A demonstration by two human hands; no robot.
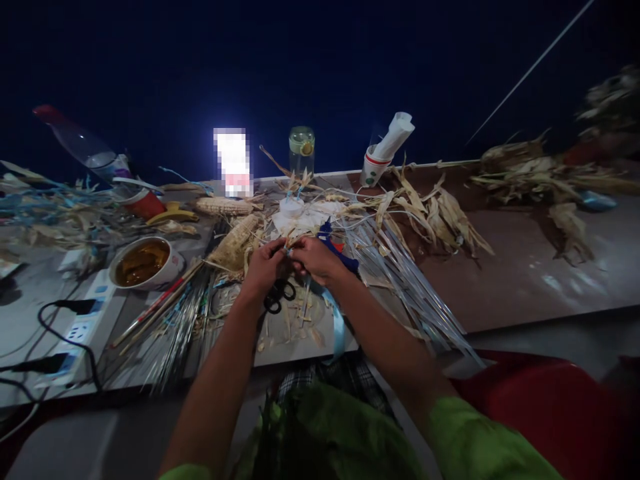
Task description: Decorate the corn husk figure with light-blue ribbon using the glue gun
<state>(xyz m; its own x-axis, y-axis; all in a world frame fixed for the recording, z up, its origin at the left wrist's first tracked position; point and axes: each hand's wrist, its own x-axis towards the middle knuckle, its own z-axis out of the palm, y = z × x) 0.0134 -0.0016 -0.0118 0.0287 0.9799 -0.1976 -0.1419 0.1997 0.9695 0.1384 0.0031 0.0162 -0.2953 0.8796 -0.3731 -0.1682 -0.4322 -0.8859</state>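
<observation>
My left hand [265, 265] and my right hand [320, 259] meet over the middle of the table, fingertips pinched together. Between them is a small tan strip that looks like dried corn husk [289, 243], largely covered by the fingers. A light blue ribbon [339, 327] runs from below my right hand over the table's front edge; whether the fingers grip it is hidden. Under my left wrist lie scissors with black handles [280, 295]. Just beyond my right hand rests a blue glue gun [326, 233]. A corn cob [235, 243] lies left of my left hand.
Wires [183, 340], a power strip [85, 327] with cords, and a bowl of brown liquid [145, 263] are on the left. Clear sticks [415, 287] and husks [440, 213] spread rightward. Behind stand a jar [301, 150], stacked cups [376, 167] and a lit screen [233, 160].
</observation>
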